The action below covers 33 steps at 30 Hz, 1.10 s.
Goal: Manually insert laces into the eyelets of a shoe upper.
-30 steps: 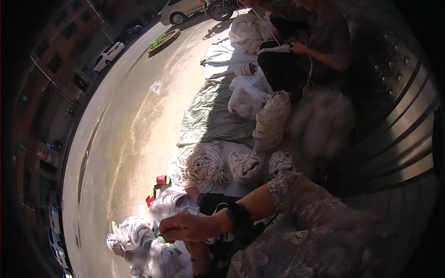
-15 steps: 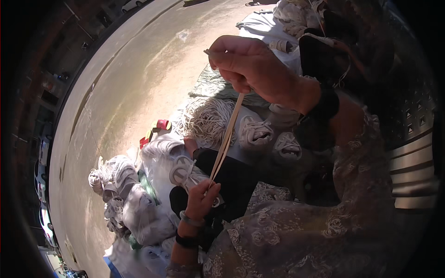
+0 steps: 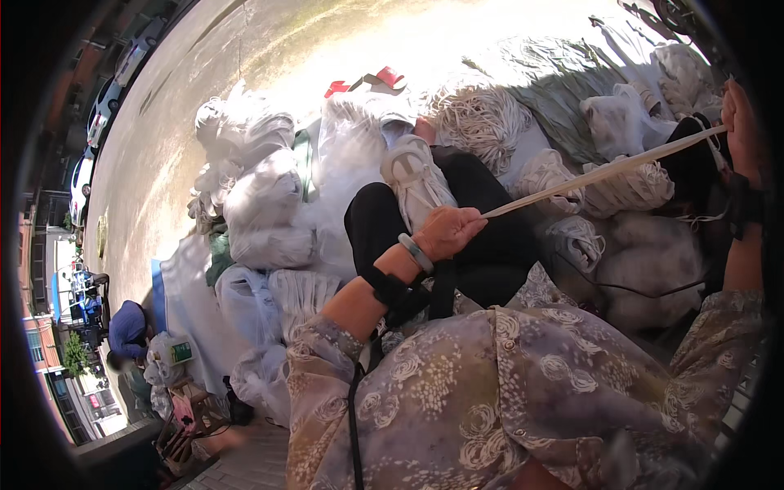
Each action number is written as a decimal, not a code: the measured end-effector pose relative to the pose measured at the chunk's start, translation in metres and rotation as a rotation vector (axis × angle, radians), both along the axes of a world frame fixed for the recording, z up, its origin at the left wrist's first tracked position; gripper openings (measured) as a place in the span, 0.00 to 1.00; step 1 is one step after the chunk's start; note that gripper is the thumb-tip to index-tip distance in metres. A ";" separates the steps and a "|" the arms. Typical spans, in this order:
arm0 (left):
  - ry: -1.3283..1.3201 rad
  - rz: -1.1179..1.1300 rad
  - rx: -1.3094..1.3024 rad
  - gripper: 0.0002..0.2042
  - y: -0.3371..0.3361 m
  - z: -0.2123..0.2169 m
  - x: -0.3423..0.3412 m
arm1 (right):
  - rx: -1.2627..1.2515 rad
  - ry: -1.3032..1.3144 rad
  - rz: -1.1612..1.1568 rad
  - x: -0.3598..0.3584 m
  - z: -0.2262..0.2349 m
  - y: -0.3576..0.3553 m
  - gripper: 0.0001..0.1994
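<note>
A pale shoelace [image 3: 604, 174] is stretched taut between my two hands, slanting up to the right. My left hand [image 3: 451, 233] is closed around its lower end, just in front of my lap. Far out near the right rim, my right hand [image 3: 741, 135] grips the other end, partly in shadow. A white lace-up shoe [image 3: 415, 181] rests upright between my black-clad knees, just beyond my left hand. Behind my knees lies a large heap of loose white laces [image 3: 483, 122].
Bundled white shoes [image 3: 265, 200] in clear plastic lie to the left. More white shoes [image 3: 627, 189] and a green sheet [image 3: 547, 90] are at the right. Red-and-black objects [image 3: 390, 77] sit beyond. Another person in blue [image 3: 129, 331] bends at far left.
My right hand has swung out to the right, bringing the lace from steep to a shallower slant. The whole view has turned, showing more of the left side. My left hand keeps its grip.
</note>
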<state>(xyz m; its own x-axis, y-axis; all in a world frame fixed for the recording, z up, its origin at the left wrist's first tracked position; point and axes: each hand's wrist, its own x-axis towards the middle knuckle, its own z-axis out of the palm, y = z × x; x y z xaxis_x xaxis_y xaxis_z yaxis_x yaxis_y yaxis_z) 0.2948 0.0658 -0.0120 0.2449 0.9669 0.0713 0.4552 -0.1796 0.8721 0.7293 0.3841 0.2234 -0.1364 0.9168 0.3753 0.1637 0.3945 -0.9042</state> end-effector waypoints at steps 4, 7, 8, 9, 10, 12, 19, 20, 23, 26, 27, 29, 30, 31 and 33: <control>-0.160 0.028 -0.364 0.15 -0.011 -0.017 -0.008 | -0.259 -0.212 0.284 -0.154 -0.093 -0.083 0.07; -0.256 0.016 -0.513 0.16 -0.007 -0.028 -0.012 | -0.284 -0.401 0.541 -0.231 -0.174 -0.117 0.06; -0.287 0.013 -0.534 0.17 -0.010 -0.032 -0.014 | -0.233 -0.442 0.601 -0.258 -0.200 -0.125 0.09; -0.298 0.019 -0.538 0.17 -0.010 -0.032 -0.014 | -0.256 -0.455 0.632 -0.281 -0.220 -0.134 0.10; -0.319 0.005 -0.573 0.17 -0.008 -0.031 -0.014 | -0.289 -0.454 0.653 -0.301 -0.237 -0.141 0.09; -0.347 -0.003 -0.605 0.17 -0.006 -0.028 -0.013 | -0.335 -0.443 0.675 -0.336 -0.261 -0.154 0.09; -0.266 -0.029 -0.636 0.16 0.002 -0.012 -0.010 | -0.389 -0.347 0.558 -0.378 -0.304 -0.172 0.09; -0.210 -0.039 -0.643 0.16 0.002 -0.011 -0.014 | -0.389 -0.350 0.556 -0.382 -0.305 -0.174 0.09; -0.218 -0.027 -0.669 0.17 -0.001 -0.015 -0.020 | -0.412 -0.362 0.600 -0.391 -0.311 -0.177 0.09; -0.263 -0.038 -0.619 0.17 0.001 -0.016 -0.022 | -0.423 -0.364 0.589 -0.392 -0.315 -0.171 0.09; -0.255 -0.045 -0.620 0.17 0.003 -0.014 -0.022 | -0.422 -0.357 0.581 -0.391 -0.315 -0.170 0.09; -0.252 -0.089 -0.579 0.16 0.013 -0.013 -0.014 | -0.421 -0.358 0.528 -0.379 -0.314 -0.161 0.09; -0.251 -0.064 -0.618 0.15 0.011 -0.011 -0.012 | -0.421 -0.352 0.521 -0.378 -0.316 -0.165 0.09; -0.244 -0.069 -0.638 0.15 0.012 -0.010 -0.009 | -0.407 -0.350 0.482 -0.375 -0.317 -0.165 0.09; -0.287 -0.034 -0.672 0.14 0.001 -0.024 -0.021 | -0.410 -0.368 0.477 -0.390 -0.312 -0.179 0.10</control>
